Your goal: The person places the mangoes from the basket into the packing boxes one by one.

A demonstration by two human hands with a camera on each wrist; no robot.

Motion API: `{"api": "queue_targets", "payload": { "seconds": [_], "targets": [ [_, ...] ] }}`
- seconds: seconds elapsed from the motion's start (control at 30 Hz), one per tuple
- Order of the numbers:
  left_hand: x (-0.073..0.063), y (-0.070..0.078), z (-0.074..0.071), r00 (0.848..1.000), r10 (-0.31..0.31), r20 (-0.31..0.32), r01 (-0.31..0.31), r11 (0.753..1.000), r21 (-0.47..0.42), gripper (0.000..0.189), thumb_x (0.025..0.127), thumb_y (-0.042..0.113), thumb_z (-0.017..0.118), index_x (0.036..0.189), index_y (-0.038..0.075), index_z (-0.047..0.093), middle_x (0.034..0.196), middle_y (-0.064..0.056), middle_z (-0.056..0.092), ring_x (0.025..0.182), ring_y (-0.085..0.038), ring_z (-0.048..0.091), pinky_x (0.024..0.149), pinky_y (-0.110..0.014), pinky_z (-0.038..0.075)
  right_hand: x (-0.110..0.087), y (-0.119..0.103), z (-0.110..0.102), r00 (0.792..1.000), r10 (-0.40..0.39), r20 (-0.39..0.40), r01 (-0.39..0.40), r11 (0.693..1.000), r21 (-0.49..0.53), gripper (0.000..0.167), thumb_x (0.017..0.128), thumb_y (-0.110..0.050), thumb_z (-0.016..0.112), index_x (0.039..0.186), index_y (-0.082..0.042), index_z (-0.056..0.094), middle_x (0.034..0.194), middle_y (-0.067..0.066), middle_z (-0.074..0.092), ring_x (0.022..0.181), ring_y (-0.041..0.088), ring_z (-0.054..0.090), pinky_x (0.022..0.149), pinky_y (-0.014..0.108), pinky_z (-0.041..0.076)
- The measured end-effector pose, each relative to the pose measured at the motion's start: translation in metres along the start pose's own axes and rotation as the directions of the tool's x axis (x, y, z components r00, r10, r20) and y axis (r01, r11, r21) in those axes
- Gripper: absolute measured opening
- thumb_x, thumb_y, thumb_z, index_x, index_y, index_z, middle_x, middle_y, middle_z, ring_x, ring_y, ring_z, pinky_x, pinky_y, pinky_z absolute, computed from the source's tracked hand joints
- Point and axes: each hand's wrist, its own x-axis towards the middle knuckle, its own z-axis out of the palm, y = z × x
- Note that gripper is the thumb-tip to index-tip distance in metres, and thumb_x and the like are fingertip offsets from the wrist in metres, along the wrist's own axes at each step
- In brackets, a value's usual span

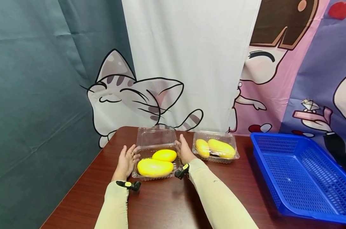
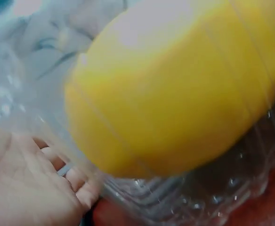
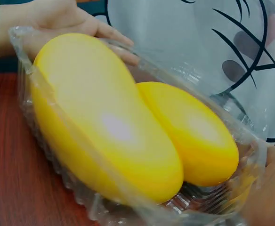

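A clear plastic clamshell box (image 1: 138,175) stands on the table with its lid (image 1: 156,136) raised at the back. Inside lie two yellow mangoes, a larger mango (image 1: 155,168) in front and a smaller mango (image 1: 164,155) behind it. My left hand (image 1: 126,162) is at the box's left side, fingers extended; the left wrist view shows its palm (image 2: 31,181) beside the clear wall. On the other side, my right hand (image 1: 185,152) is against the right wall near the lid hinge, thumb upward. Its fingers are partly hidden in the right wrist view.
To the right, a second clear box (image 1: 229,161) with two yellow mangoes (image 1: 221,148) has its lid down. A blue plastic basket (image 1: 276,187) stands at the table's right side. A printed curtain (image 1: 195,63) hangs behind the brown table (image 1: 164,203).
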Motion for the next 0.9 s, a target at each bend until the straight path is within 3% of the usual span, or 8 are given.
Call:
{"api": "queue_targets", "payload": {
  "seconds": [0.2,0.47,0.6,0.7,0.8,0.9],
  "targets": [
    [-0.003,0.013,0.001,0.997,0.064,0.043,-0.063,0.998,-0.028,0.078,0.103,0.063,0.005,0.164,0.014,-0.002,0.169,-0.015,0.008,0.153,-0.041,0.007,0.121,-0.059,-0.004,0.002,-0.011,0.001,0.996,-0.083,-0.032,0.086,0.993,0.078,0.084,0.104,-0.064,0.025,0.164,-0.011,0.002,0.166,0.018,0.022,0.153,0.036,0.017,0.124,0.052,0.010],
    [-0.016,0.046,0.007,0.981,0.119,0.154,-0.121,0.993,0.005,0.082,0.101,0.067,0.003,0.163,0.016,-0.008,0.169,-0.014,-0.004,0.154,-0.038,-0.007,0.120,-0.060,-0.010,0.000,-0.040,0.005,0.993,-0.119,-0.018,0.119,0.993,-0.003,0.080,0.104,-0.064,0.026,0.165,-0.018,0.006,0.163,0.021,0.028,0.153,0.038,0.017,0.124,0.052,0.010],
    [-0.025,0.063,0.010,0.980,0.087,0.179,-0.103,0.991,0.082,0.086,0.097,0.073,0.000,0.163,0.018,-0.009,0.169,-0.013,-0.006,0.154,-0.034,-0.013,0.117,-0.061,-0.016,-0.004,-0.058,0.006,0.996,-0.084,0.014,0.085,0.992,-0.094,0.090,0.097,-0.076,0.030,0.165,-0.023,0.007,0.163,0.021,0.027,0.154,0.036,0.016,0.124,0.052,0.009],
    [-0.032,0.076,0.014,0.984,0.035,0.173,-0.065,0.983,0.172,0.089,0.095,0.076,-0.002,0.163,0.019,-0.009,0.169,-0.014,-0.004,0.153,-0.032,-0.018,0.115,-0.063,-0.018,-0.010,-0.071,0.007,0.998,-0.051,0.041,0.056,0.988,-0.146,0.099,0.091,-0.083,0.031,0.164,-0.018,0.014,0.163,0.023,0.024,0.153,0.036,0.016,0.123,0.055,0.009],
    [-0.038,0.087,0.019,0.989,-0.010,0.150,-0.030,0.965,0.260,0.091,0.094,0.076,-0.004,0.163,0.017,-0.007,0.169,-0.016,-0.002,0.153,-0.032,-0.018,0.115,-0.065,-0.018,-0.018,-0.084,0.008,0.999,0.004,0.038,0.004,0.979,-0.204,0.106,0.087,-0.087,0.034,0.162,-0.012,0.025,0.163,0.023,0.025,0.152,0.039,0.018,0.122,0.059,0.012],
    [-0.045,0.096,0.025,0.991,-0.045,0.126,0.001,0.944,0.330,0.095,0.093,0.076,-0.005,0.163,0.013,-0.004,0.168,-0.019,-0.001,0.153,-0.035,-0.017,0.114,-0.067,-0.017,-0.025,-0.093,0.009,0.998,0.064,0.020,-0.055,0.952,-0.302,0.108,0.085,-0.087,0.038,0.159,-0.009,0.033,0.162,0.022,0.030,0.150,0.041,0.023,0.119,0.062,0.017]
  ]
}}
